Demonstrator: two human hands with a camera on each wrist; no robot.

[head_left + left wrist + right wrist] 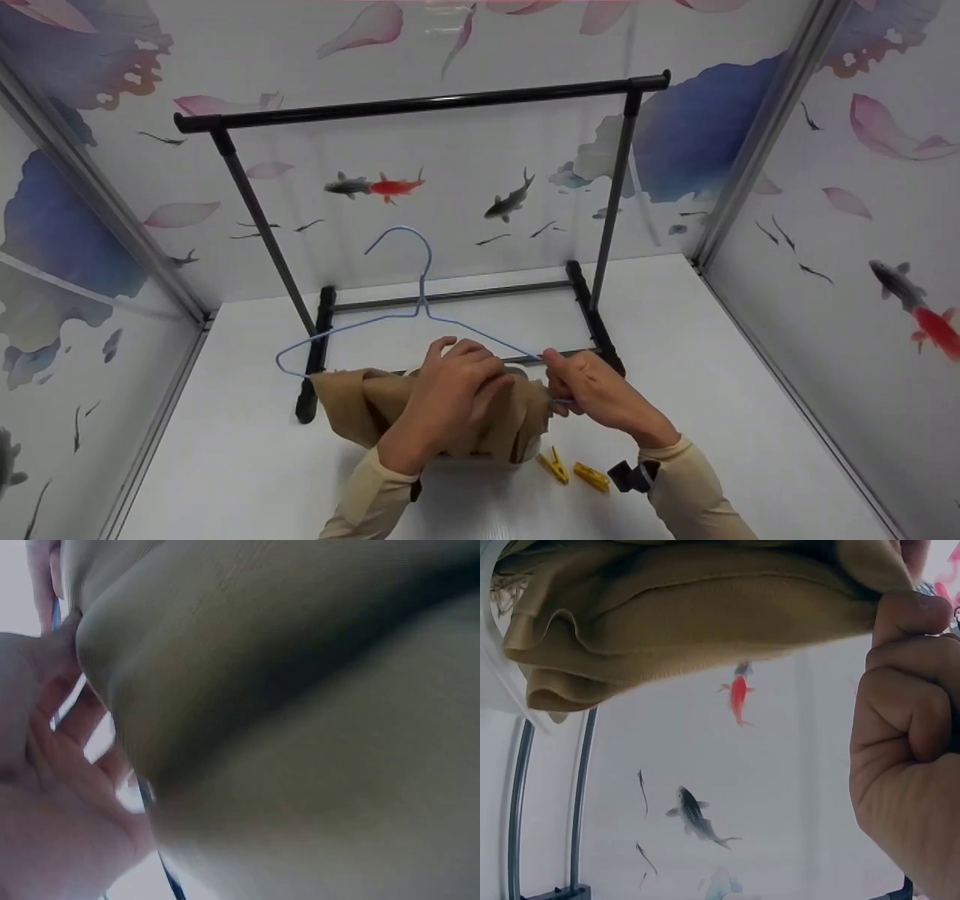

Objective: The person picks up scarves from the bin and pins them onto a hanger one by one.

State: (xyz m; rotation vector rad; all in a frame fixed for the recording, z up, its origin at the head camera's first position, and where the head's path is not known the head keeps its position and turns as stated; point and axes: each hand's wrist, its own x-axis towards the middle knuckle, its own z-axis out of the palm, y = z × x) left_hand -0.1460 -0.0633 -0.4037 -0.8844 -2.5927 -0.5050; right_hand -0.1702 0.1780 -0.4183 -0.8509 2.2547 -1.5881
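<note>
A light blue wire hanger (424, 296) stands with its hook up, and folded brown cloth (352, 401) hangs at its lower part. My left hand (459, 386) holds the cloth near the middle; in the left wrist view its thumb (56, 652) meets the cloth's edge, with the fingers behind. At the hanger's right end, my right hand (596, 390) grips the wire with curled fingers, right beside the cloth. The right wrist view shows that curled right hand (907, 705) at the end of the brown cloth (705, 611). Folds hide much of the hanger's lower bar.
Behind the hanger stands a black garment rack (420, 103) with a top rail. Two yellow clothespins (555, 466) lie on the white table (675, 337) near my right wrist. A white container (495, 667) sits partly hidden under the cloth. Printed walls (847, 225) enclose the table.
</note>
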